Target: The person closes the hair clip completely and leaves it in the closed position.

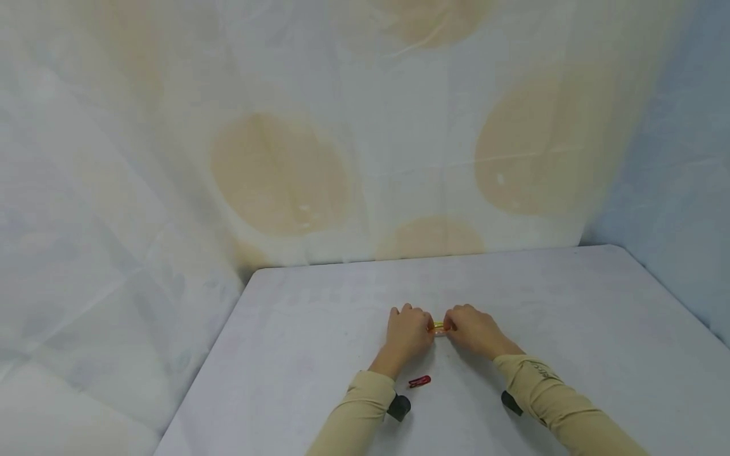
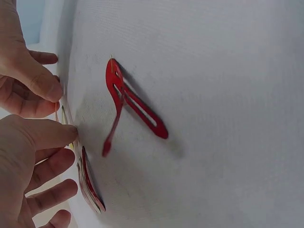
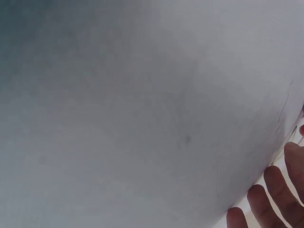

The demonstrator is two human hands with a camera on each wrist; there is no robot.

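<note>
Seen from the head camera, a person in tan long sleeves works at a pale grey tabletop (image 1: 570, 316) set in a corner hung with white cloth printed with large beige circles (image 1: 279, 174).

The left hand (image 1: 407, 332) and the right hand (image 1: 473, 329) rest on the tabletop close together, knuckles up and fingers curled inward. Between them they hold a small yellow and orange hair clip (image 1: 438, 327); each hand pinches one end of it, and only a short piece shows in the gap between the hands. The clip sits at the tabletop's surface, near the middle of the table.

In the left wrist view, the thumbs and fingers of both hands meet at the picture's left edge, pinching thin clips seen edge on; a dark red one (image 2: 90, 183) curves out below the left hand's fingers (image 2: 50, 166). How many clips are in the pinch cannot be told.

A separate red snap hair clip (image 2: 130, 107) lies loose on the tabletop, sprung open, with its tongue raised off its frame. In the head view this red clip (image 1: 419, 381) lies just nearer to the person than the hands, beside the left sleeve, touching neither hand.

A small black wrist camera (image 1: 399, 406) shows under the left cuff, and another (image 1: 510, 403) under the right.

The right wrist view shows mostly blurred tabletop, with four fingertips (image 3: 275, 190) at the lower right corner.
</note>
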